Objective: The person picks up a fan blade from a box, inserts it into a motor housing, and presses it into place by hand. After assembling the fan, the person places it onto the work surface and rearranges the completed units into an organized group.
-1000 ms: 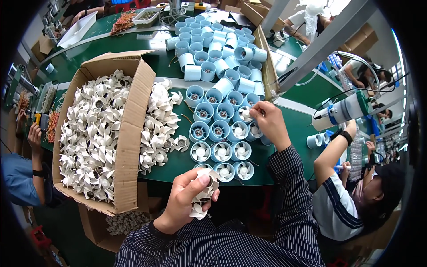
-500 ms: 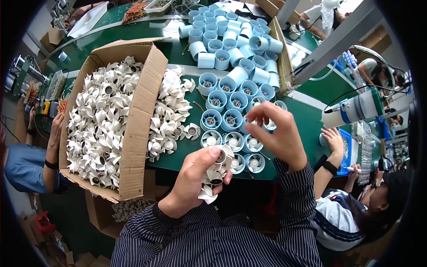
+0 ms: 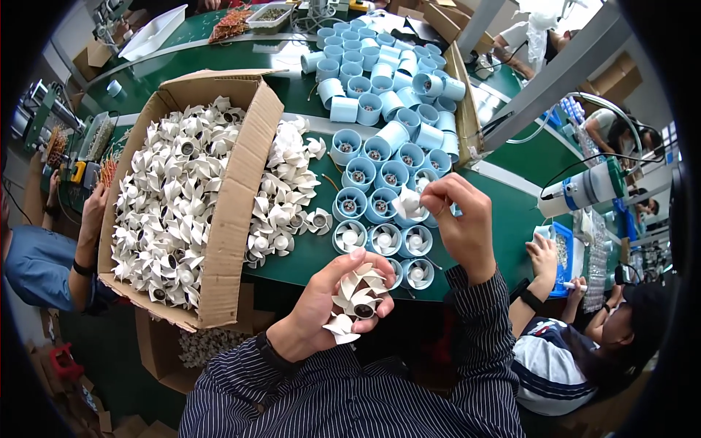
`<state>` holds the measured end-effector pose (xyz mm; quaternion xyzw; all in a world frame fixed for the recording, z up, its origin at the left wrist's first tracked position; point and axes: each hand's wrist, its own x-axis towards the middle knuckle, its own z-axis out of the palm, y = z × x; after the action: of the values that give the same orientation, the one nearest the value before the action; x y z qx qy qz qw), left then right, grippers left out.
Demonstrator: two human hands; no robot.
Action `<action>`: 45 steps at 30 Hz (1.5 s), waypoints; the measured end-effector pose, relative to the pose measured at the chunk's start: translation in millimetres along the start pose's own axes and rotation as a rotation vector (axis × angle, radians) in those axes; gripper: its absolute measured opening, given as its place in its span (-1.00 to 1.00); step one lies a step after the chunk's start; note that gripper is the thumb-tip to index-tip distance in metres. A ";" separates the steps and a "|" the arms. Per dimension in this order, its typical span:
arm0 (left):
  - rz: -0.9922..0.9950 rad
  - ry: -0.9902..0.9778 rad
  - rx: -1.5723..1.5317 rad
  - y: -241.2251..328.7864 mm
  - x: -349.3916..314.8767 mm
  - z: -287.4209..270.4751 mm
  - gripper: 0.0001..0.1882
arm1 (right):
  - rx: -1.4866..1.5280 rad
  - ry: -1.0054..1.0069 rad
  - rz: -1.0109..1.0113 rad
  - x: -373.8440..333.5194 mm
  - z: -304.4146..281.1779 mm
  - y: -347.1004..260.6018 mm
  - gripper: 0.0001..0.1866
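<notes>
My left hand [image 3: 310, 310] is curled round several white fan impellers [image 3: 359, 296], close to the table's front edge. Between the thumb and fingers of my right hand [image 3: 465, 228] is another white impeller [image 3: 409, 205], tilted above the rows of light blue cylindrical housings [image 3: 350, 203]. Whether it touches the housing beneath it I cannot tell. The nearest housings, such as the one with an impeller [image 3: 384, 239] between my hands, have white blades inside. Farther back, the upright housings show bare motor parts.
A big cardboard box [image 3: 241, 197] full of white impellers stands at the left, with a loose pile [image 3: 281, 201] beside it. Many more blue housings [image 3: 387, 80] lie heaped behind. Co-workers sit left and right; the right one's hand [image 3: 542, 255] is near a blue tray [image 3: 563, 252].
My right hand, earlier raised over the housings with no impeller showing in it, now pinches one there. The impellers in my left hand have shifted, and that hand is slightly lower.
</notes>
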<state>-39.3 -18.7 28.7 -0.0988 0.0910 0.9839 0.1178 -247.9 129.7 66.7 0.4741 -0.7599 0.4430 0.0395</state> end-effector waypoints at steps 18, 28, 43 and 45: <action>0.059 0.166 0.264 -0.2 -7.9 -8.2 -0.48 | -0.202 -0.290 0.112 13.0 37.9 41.9 -0.87; 0.103 0.204 0.473 4.1 -6.6 2.6 -0.51 | -0.242 -0.261 0.045 12.0 43.5 31.6 -0.88; 0.115 0.245 0.342 9.8 0.4 -0.2 -0.48 | 0.145 -0.429 -0.233 -1.5 7.3 -41.2 -0.65; 0.082 0.202 0.286 9.3 2.7 -7.5 -0.47 | 0.104 -0.348 -0.347 -6.4 12.2 -32.0 -0.69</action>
<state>-42.9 -28.6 22.3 -0.1755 0.2454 0.9500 0.0806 -215.9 120.4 76.7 0.6678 -0.6389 0.3798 -0.0409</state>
